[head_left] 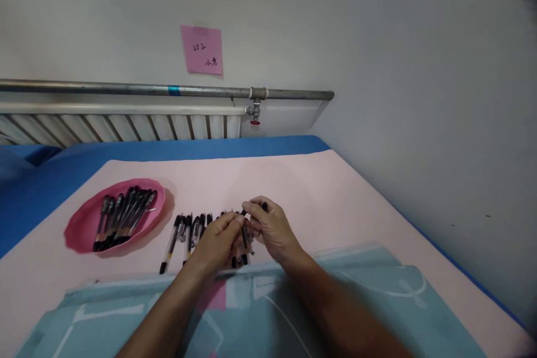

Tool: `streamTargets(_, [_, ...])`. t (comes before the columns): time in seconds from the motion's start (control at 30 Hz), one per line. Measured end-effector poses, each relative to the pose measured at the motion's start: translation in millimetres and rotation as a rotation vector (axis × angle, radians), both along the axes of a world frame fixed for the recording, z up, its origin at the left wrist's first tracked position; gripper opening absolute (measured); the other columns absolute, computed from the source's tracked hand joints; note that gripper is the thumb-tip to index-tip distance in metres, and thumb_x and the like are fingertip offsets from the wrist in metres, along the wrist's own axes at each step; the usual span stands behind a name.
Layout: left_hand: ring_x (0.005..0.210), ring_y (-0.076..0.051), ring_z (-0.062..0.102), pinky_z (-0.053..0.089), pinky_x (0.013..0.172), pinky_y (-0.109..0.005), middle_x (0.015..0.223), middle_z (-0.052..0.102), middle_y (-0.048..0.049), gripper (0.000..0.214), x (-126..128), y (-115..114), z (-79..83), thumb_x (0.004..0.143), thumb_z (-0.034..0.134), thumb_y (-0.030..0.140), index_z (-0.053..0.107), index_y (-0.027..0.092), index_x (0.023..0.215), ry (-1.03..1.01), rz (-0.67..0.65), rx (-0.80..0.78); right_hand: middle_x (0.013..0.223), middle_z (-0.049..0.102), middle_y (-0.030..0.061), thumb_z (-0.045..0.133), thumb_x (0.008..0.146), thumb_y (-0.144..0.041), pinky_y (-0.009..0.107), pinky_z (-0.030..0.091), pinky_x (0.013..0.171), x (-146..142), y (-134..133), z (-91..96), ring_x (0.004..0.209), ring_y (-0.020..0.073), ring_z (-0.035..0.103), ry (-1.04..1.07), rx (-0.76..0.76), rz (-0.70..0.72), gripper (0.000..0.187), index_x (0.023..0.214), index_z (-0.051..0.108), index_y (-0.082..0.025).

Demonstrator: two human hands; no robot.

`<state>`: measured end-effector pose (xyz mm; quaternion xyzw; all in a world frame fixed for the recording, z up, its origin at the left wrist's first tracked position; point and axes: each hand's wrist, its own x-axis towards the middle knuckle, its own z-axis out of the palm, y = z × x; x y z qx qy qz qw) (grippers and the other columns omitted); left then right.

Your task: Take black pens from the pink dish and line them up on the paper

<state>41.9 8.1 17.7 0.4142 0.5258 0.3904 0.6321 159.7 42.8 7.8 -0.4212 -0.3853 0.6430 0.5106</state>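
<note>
My left hand [218,238] and my right hand [271,227] meet above a row of pens, fingertips pinched together. Between the fingertips is a small dark pen piece [243,212], largely covered by my fingers. A black rounded pen end [264,206] shows at my right hand; I cannot tell if both parts belong to one pen. Below lie several clear-barrelled pens [170,246] with black caps, side by side on the pink table cover. Small silvery pieces [193,234] lie among them. My hands hide the middle of the row.
On the left stands a pink oval dish [78,229] holding several black-capped pens [123,215]. A light-blue patterned cloth [369,291] covers the near edge of the pink surface [285,176]. Behind are a radiator [180,126], a metal pipe [126,88] and a pink note [203,53].
</note>
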Motion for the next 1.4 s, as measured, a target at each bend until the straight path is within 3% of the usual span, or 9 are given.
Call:
streamTargets(0.17, [0.032,-0.003,0.020,0.014,0.030,-0.014,0.043,0.032,0.0106,0.027,-0.5,0.0,-0.8,0.075,0.050,0.047,0.048,0.020,0.074,-0.005,-0.009,-0.016,0.045,0.039,-0.0082,0.066,0.063,-0.031,0.018,0.024,0.036,-0.5,0.2,-0.2,0.037,0.0039,0.030,0.052,-0.023,0.070,0.019,0.072,0.058,-0.015])
streamTargets(0.63, [0.033,-0.002,0.020,0.016,0.032,-0.013,0.043,0.032,0.0105,0.026,0.4,-1.0,-0.5,0.074,0.051,0.045,0.050,0.019,0.072,0.009,0.007,0.011,0.045,0.038,-0.0090,0.067,0.064,-0.033,0.018,0.024,0.035,-0.5,-0.5,0.3,0.036,0.0040,0.030,0.047,-0.035,0.050,0.020,0.070,0.056,-0.017])
streamTargets(0.73, [0.032,-0.002,0.021,0.015,0.032,-0.013,0.042,0.032,0.0105,0.027,1.0,-0.7,0.3,0.074,0.051,0.045,0.052,0.019,0.074,0.008,-0.006,-0.007,0.049,0.043,-0.0078,0.067,0.063,-0.031,0.019,0.023,0.034,1.0,1.9,0.4,0.035,0.0028,0.030,0.052,-0.005,-0.018,0.020,0.067,0.054,-0.016])
streamTargets(0.87, [0.032,-0.002,0.022,0.015,0.031,-0.013,0.042,0.033,0.0101,0.028,1.0,-0.1,2.1,0.074,0.051,0.045,0.054,0.018,0.076,0.035,-0.039,-0.025,0.064,0.055,-0.0037,0.064,0.063,-0.029,0.018,0.023,0.034,13.7,13.4,2.8,0.036,0.0011,0.030,0.122,0.043,-0.263,0.017,0.068,0.053,-0.017])
streamTargets(0.93, [0.032,-0.002,0.023,0.016,0.031,-0.013,0.042,0.034,0.0099,0.028,0.8,0.0,1.8,0.074,0.050,0.045,0.054,0.017,0.076,0.051,-0.041,-0.025,0.063,0.054,-0.0040,0.063,0.063,-0.027,0.017,0.023,0.034,20.5,17.9,4.8,0.036,0.0008,0.029,0.137,0.025,-0.301,0.016,0.067,0.051,-0.017])
streamTargets(1.1, [0.033,-0.002,0.022,0.015,0.032,-0.014,0.044,0.032,0.0104,0.030,0.2,-0.2,0.0,0.073,0.051,0.047,0.051,0.018,0.076,0.043,-0.005,-0.030,0.057,0.054,-0.0033,0.062,0.062,-0.023,0.017,0.021,0.032,18.5,10.1,8.4,0.034,0.0011,0.030,-0.031,-0.054,0.088,0.012,0.065,0.054,-0.014])
streamTargets(1.17, [0.033,-0.002,0.021,0.015,0.032,-0.014,0.044,0.031,0.0110,0.030,0.4,0.0,0.2,0.073,0.052,0.048,0.049,0.018,0.074,0.030,-0.013,-0.033,0.054,0.051,-0.0051,0.062,0.063,-0.023,0.017,0.022,0.032,12.3,4.1,7.4,0.033,0.0012,0.030,-0.050,-0.056,0.122,0.011,0.065,0.055,-0.014])
streamTargets(1.3, [0.032,-0.002,0.023,0.016,0.033,-0.014,0.042,0.034,0.0102,0.030,1.0,0.0,1.5,0.073,0.051,0.047,0.051,0.017,0.072,0.053,-0.057,-0.012,0.051,0.048,-0.0061,0.060,0.062,-0.021,0.017,0.021,0.031,7.0,6.9,1.6,0.032,0.0015,0.030,-0.067,-0.004,0.006,0.008,0.062,0.054,-0.015])
streamTargets(1.4, [0.033,-0.003,0.025,0.016,0.034,-0.015,0.043,0.037,0.0093,0.028,-0.2,-0.3,1.3,0.074,0.050,0.044,0.054,0.016,0.072,0.088,-0.096,-0.005,0.051,0.047,-0.0059,0.059,0.060,-0.021,0.018,0.021,0.031,18.4,27.5,-2.1,0.033,0.0019,0.031,-0.020,0.055,-0.244,0.009,0.061,0.052,-0.016])
